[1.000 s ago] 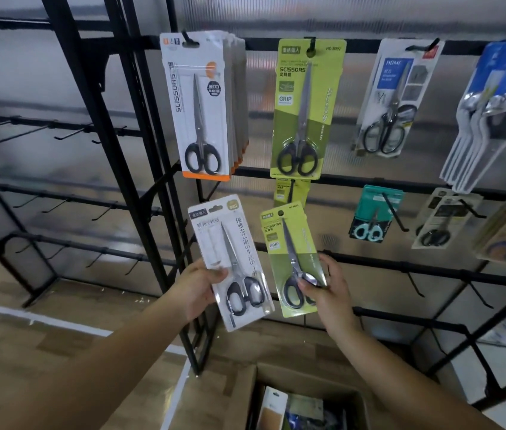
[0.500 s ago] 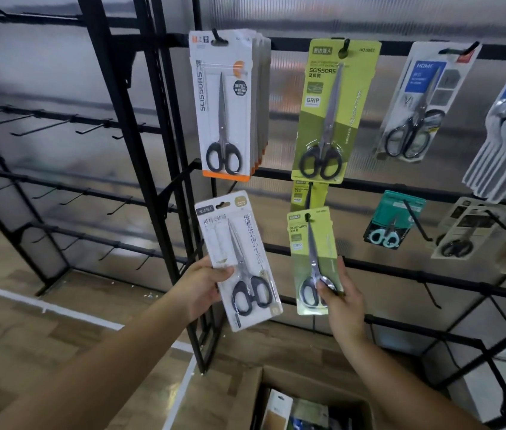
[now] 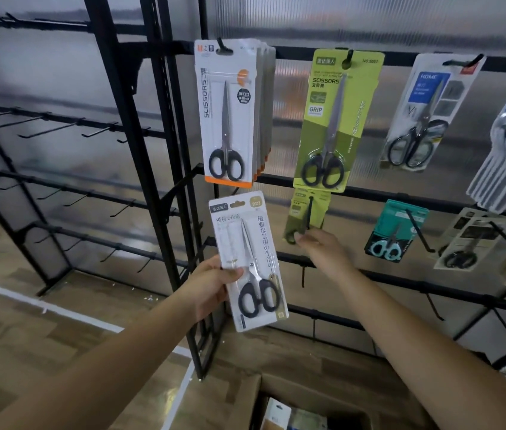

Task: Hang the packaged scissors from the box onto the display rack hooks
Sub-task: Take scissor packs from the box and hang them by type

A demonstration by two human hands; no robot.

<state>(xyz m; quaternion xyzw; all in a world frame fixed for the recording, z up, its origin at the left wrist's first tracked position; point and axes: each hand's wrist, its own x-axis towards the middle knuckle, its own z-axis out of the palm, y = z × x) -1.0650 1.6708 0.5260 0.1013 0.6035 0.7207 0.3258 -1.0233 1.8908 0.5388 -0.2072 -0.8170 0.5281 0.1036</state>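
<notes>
My left hand (image 3: 211, 282) grips a white scissors pack (image 3: 248, 259) with black handles by its left edge, holding it upright in front of the black display rack (image 3: 165, 150). My right hand (image 3: 323, 249) reaches to a small green scissors pack (image 3: 299, 212) that hangs on a hook of the second rail; its fingertips pinch the pack's lower edge. A cardboard box (image 3: 307, 395) with more packs stands open on the floor below my arms.
The top rail carries a stack of white-orange scissors packs (image 3: 230, 113), a large green pack (image 3: 332, 119) and a white-blue pack (image 3: 425, 113). A teal pack (image 3: 394, 231) hangs further right. Bare hooks line the left rack section (image 3: 59, 131) and the lower rails.
My right hand pushed the small green pack back along the hook, so it now hangs on the second rail. The left hand kept the white pack, raising it slightly.
</notes>
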